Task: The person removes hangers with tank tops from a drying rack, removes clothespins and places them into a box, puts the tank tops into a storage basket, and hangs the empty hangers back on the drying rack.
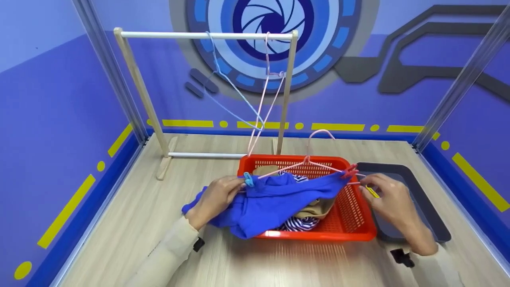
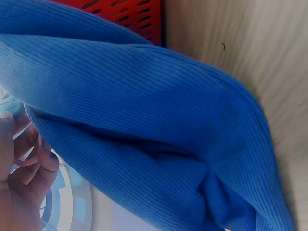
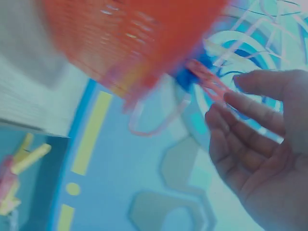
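A blue ribbed garment (image 1: 275,199) hangs from a pink hanger (image 1: 307,159) over the red basket. A light-blue clothespin (image 1: 248,179) clips it at the left and a red clothespin (image 1: 350,170) at the right. My left hand (image 1: 217,197) grips the hanger's left end, with pink rod showing between the fingers (image 2: 41,161) in the left wrist view. At the other end, the thumb and forefinger of my right hand (image 1: 388,197) pinch the hanger's tip beside the red clothespin. In the right wrist view the other fingers (image 3: 240,139) curl loosely.
The red basket (image 1: 360,223) holds striped cloth (image 1: 299,224) and tan cloth (image 1: 318,209). Right of it lies a dark grey tray (image 1: 432,223) with yellow clothespins (image 3: 29,159). Behind stands a rack (image 1: 167,35) bearing a blue hanger (image 1: 239,93) and a pink one (image 1: 261,95).
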`<state>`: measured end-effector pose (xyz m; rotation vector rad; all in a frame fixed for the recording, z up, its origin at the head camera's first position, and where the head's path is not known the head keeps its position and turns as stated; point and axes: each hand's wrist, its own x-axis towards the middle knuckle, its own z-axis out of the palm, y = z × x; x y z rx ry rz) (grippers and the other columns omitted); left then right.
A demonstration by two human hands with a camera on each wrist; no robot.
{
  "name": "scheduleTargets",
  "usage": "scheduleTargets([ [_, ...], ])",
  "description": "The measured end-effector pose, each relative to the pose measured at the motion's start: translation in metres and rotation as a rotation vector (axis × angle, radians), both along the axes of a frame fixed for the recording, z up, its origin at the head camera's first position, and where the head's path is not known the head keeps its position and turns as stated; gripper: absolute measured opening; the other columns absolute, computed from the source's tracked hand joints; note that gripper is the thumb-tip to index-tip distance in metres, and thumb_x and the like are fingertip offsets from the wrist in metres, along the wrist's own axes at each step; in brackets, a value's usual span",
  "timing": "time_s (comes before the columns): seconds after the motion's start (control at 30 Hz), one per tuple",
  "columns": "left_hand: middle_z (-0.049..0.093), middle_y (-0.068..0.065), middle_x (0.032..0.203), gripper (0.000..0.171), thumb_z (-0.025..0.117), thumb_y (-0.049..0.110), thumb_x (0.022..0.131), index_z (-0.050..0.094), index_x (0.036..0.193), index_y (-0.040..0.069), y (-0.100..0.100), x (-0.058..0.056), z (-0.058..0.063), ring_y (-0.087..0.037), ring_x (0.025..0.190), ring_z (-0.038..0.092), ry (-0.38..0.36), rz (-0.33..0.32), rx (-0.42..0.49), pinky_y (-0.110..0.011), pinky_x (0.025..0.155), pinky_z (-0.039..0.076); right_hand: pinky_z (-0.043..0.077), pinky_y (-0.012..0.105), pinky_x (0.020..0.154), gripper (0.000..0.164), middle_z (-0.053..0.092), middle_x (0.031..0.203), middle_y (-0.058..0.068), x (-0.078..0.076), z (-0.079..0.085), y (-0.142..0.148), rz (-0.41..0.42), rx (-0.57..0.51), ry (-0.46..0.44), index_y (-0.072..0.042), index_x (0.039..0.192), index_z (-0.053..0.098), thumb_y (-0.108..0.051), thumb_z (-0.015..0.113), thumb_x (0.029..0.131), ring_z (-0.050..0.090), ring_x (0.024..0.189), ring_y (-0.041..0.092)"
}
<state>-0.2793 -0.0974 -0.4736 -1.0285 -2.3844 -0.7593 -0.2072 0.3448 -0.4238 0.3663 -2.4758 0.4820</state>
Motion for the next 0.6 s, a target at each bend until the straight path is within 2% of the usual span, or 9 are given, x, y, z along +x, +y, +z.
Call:
scheduleTargets([
  [0.1, 0.074, -0.001, 0.106, 0.022, 0.058, 0.023, 0.099, 0.071, 0.114, 0.013, -0.001, 0.001, -0.001, -0.017, 0.1, 0.07, -0.01, 0.01, -0.007, -0.033, 0.091, 0.056, 0.049, 0.007, 0.076, 0.02, 0.073, 0.098, 0.006, -0.003, 0.016, -0.002, 0.064, -0.001, 0.035, -0.007, 0.099, 0.074, -0.007, 0.08, 0.079, 0.067, 0.078, 0.018],
  [0.13, 0.074, -0.001, 0.106, 0.022, 0.058, 0.023, 0.099, 0.071, 0.114, 0.013, -0.002, 0.001, -0.001, -0.017, 0.1, 0.07, -0.012, 0.012, -0.01, -0.033, 0.091, 0.056, 0.044, 0.002, 0.078, 0.023, 0.073, 0.1, 0.006, -0.005, 0.02, -0.003, 0.083, -0.005, 0.038, -0.007, 0.101, 0.074, -0.007, 0.08, 0.079, 0.068, 0.079, 0.018],
  [0.17, 0.074, -0.001, 0.106, 0.022, 0.059, 0.023, 0.099, 0.071, 0.113, 0.013, -0.002, 0.001, -0.001, -0.017, 0.099, 0.07, -0.013, 0.015, -0.014, -0.033, 0.091, 0.056, 0.043, 0.001, 0.079, 0.026, 0.073, 0.102, 0.006, -0.008, 0.024, -0.003, 0.097, -0.005, 0.039, -0.007, 0.103, 0.073, -0.007, 0.081, 0.078, 0.068, 0.081, 0.018],
  [0.23, 0.074, -0.001, 0.105, 0.021, 0.059, 0.023, 0.098, 0.071, 0.112, 0.013, -0.002, 0.001, 0.0, -0.017, 0.099, 0.07, -0.016, 0.018, -0.019, -0.033, 0.091, 0.056, 0.05, 0.008, 0.081, 0.034, 0.071, 0.107, 0.008, -0.015, 0.03, -0.003, 0.117, 0.001, 0.024, -0.007, 0.11, 0.071, -0.007, 0.081, 0.078, 0.069, 0.085, 0.02],
  [0.3, 0.074, -0.002, 0.105, 0.02, 0.06, 0.022, 0.098, 0.071, 0.111, 0.012, -0.001, 0.001, 0.001, -0.018, 0.098, 0.07, -0.016, 0.014, -0.019, -0.033, 0.091, 0.057, 0.057, 0.026, 0.082, 0.04, 0.07, 0.113, 0.011, -0.021, 0.032, -0.004, 0.125, 0.019, -0.019, -0.006, 0.117, 0.068, -0.008, 0.08, 0.08, 0.071, 0.089, 0.025],
  [0.37, 0.074, -0.002, 0.104, 0.019, 0.06, 0.021, 0.098, 0.071, 0.11, 0.012, -0.001, 0.001, 0.001, -0.018, 0.097, 0.07, -0.013, 0.011, -0.017, -0.033, 0.09, 0.057, 0.058, 0.044, 0.081, 0.044, 0.068, 0.116, 0.014, -0.026, 0.032, -0.003, 0.123, 0.039, -0.085, -0.006, 0.122, 0.065, -0.008, 0.079, 0.081, 0.071, 0.094, 0.03],
  [0.4, 0.074, -0.002, 0.104, 0.019, 0.06, 0.021, 0.097, 0.071, 0.109, 0.012, 0.0, 0.0, 0.002, -0.018, 0.097, 0.07, -0.01, 0.009, -0.017, -0.033, 0.09, 0.057, 0.057, 0.05, 0.081, 0.045, 0.067, 0.118, 0.016, -0.029, 0.032, -0.003, 0.122, 0.044, -0.121, -0.005, 0.124, 0.064, -0.008, 0.078, 0.082, 0.071, 0.096, 0.033],
  [0.5, 0.074, -0.002, 0.105, 0.019, 0.06, 0.021, 0.098, 0.072, 0.109, 0.011, 0.001, 0.0, 0.001, -0.018, 0.098, 0.07, 0.001, 0.0, -0.012, -0.033, 0.09, 0.056, 0.055, 0.055, 0.083, 0.043, 0.067, 0.118, 0.019, -0.034, 0.028, -0.003, 0.109, 0.058, -0.194, -0.003, 0.124, 0.063, -0.007, 0.076, 0.084, 0.069, 0.099, 0.038],
  [0.6, 0.074, -0.002, 0.105, 0.019, 0.06, 0.021, 0.098, 0.072, 0.11, 0.012, 0.0, 0.0, 0.0, -0.017, 0.1, 0.07, 0.005, -0.005, -0.004, -0.033, 0.091, 0.056, 0.055, 0.055, 0.082, 0.038, 0.069, 0.115, 0.02, -0.037, 0.025, -0.002, 0.109, 0.059, -0.212, -0.001, 0.122, 0.065, -0.006, 0.074, 0.086, 0.069, 0.098, 0.039],
])
